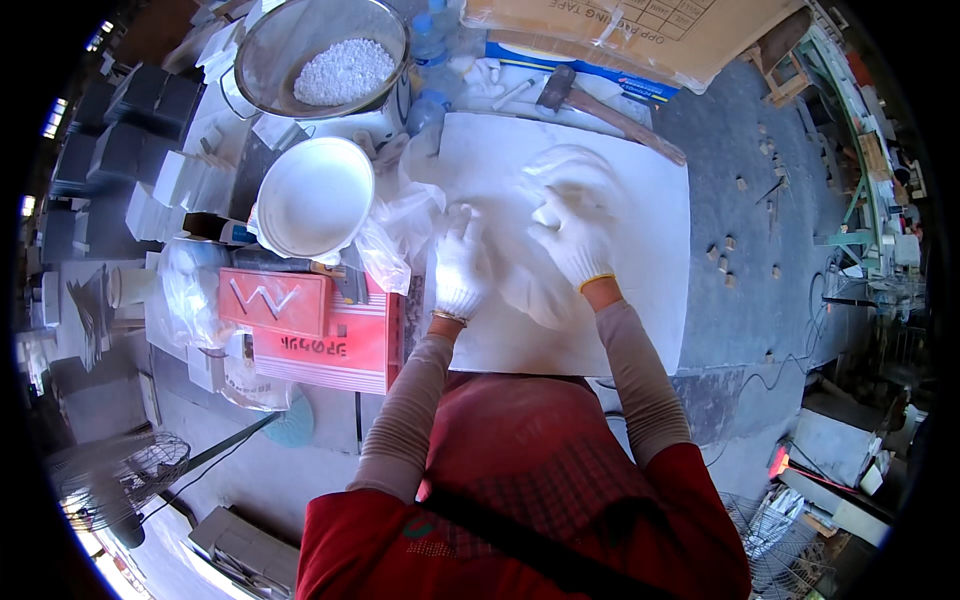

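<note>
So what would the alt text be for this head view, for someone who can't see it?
Seen from above, a person's gloved left hand and right hand press on a clear plastic bag lying on a white board. To the left stand a white bowl, a red box and a metal sieve of white granules.

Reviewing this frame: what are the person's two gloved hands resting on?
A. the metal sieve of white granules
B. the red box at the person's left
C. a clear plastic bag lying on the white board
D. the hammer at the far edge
C: both the left hand and the right hand lie on the clear plastic bag spread over the white board, away from the other items.
</note>
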Demonstrator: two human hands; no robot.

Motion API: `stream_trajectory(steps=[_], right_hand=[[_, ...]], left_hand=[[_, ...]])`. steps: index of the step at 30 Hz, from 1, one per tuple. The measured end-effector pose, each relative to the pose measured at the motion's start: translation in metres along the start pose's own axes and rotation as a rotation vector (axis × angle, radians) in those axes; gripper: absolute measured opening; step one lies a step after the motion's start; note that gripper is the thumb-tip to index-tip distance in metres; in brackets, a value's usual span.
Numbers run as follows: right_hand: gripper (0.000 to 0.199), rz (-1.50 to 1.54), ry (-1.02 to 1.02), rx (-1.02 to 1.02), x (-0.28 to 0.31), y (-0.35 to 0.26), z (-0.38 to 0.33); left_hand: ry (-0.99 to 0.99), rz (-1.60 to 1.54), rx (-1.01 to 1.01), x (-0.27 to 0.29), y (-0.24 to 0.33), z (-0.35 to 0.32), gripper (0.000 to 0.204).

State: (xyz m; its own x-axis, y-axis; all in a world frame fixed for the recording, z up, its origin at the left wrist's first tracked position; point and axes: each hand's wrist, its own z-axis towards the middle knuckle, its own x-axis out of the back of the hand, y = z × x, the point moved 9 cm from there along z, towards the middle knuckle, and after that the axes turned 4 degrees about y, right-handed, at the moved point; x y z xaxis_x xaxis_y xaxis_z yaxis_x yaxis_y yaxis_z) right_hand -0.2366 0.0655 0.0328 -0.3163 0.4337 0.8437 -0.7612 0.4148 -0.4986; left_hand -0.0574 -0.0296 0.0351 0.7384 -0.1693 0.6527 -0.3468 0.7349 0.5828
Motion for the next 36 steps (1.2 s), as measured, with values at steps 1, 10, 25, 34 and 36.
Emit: stream_trajectory(steps=[1,10,25,34,36], right_hand=[[0.06,0.109,-0.039,0.007,-0.013,-0.002,0.0],[0.056,-0.171,-0.285,0.401,-0.038,-0.069,-0.007],[0.058,-0.29,0.102,0.3,0.013,-0.015,0.002],[0.061,-0.302,0.054,0.109,0.028,-0.015,-0.019],[0.056,-0.187,0.072,0.067,0.021,-0.002,-0.015]], left_hand=[[0.041,-0.021,-0.008,-0.001,-0.005,-0.005,0.055],[0.16,-0.144,0.083,0.006,-0.023,-0.025,0.059],[0.042,-0.042,-0.03,-0.005,-0.016,-0.014,0.049],[0.069,0.035,0.047,-0.029,0.043,-0.053,0.045],[0.102,-0.103,0.065,-0.046,0.06,-0.035,0.047]])
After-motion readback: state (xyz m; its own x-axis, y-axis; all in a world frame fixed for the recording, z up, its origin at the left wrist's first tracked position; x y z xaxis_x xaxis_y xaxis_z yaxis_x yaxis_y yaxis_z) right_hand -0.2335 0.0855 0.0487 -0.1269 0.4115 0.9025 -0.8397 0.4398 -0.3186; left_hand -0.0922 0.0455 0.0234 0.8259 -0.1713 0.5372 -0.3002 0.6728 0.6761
